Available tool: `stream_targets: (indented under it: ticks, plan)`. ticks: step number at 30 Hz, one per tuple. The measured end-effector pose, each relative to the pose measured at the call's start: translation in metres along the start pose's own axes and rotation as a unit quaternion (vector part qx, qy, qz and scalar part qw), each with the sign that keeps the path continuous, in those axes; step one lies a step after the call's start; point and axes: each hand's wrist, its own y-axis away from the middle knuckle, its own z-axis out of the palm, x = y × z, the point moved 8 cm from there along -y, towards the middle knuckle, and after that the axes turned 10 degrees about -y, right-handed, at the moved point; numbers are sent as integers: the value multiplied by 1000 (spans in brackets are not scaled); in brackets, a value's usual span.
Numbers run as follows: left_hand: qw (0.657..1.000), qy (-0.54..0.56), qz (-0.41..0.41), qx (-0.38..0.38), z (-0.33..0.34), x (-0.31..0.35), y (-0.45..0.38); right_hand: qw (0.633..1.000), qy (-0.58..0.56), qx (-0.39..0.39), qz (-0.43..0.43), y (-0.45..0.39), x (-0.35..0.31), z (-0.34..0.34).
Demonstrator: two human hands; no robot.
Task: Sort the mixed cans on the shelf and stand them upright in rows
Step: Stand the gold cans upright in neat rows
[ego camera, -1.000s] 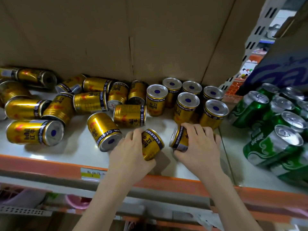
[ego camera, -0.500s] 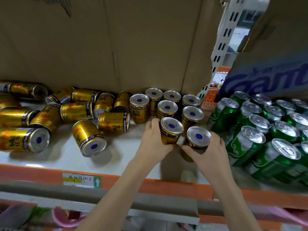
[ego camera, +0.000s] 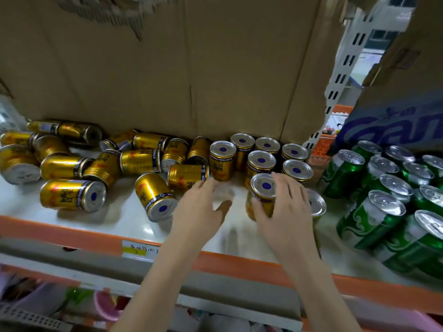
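Several gold cans stand upright in rows (ego camera: 261, 161) at the back right of the white shelf (ego camera: 115, 219). Many more gold cans lie on their sides (ego camera: 141, 161) across the left and middle. My right hand (ego camera: 285, 209) holds an upright gold can (ego camera: 262, 188) at the front of the rows, thumb across its front and fingers behind it. Another upright gold can (ego camera: 317, 203) stands just right of that hand, partly hidden. My left hand (ego camera: 201, 207) hovers open and holds nothing, its fingertips close to a lying gold can (ego camera: 187, 176).
Green cans (ego camera: 383, 207) lean in a tight group on the right part of the shelf. A cardboard sheet (ego camera: 167, 68) forms the back wall. The shelf has an orange front lip (ego camera: 72, 236) with a price label (ego camera: 137, 250). A lower shelf holds pink items (ego camera: 105, 305).
Both hands carried gold cans to the upright rows and stood them up. My left hand has let go and moved left toward the lying cans; my right hand shifted onto the front can.
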Motion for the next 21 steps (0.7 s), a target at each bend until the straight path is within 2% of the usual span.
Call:
stream_targets:
  ticks: [5,9,11,13,16,18,21]
  plan:
    - [993,-6,-101,67,-47,-83,7,993,-52,-101,-39,-3,-49,61]
    - [985,20,-156,67,-60,-141,2,980,-20,-178,-88,-22,-80,112]
    - [984,24,-175,21,-56,-160,-5,965,10,-243,-102,-30,-92,141]
    - [979,36,-191,-59,-45,-172,-12,951,27,-296,-89,-36,-94,166]
    - [968,66,-172,-171,-21,-168,-23,939,86,-324,-72,-39,-90,186]
    - [971,68,-142,-182,-14,-163,-30,940,131,-309,-65,-40,-91,188]
    - [966,125,-144,-174,-11,-171,-38,943,164,-287,-47,-43,-96,187]
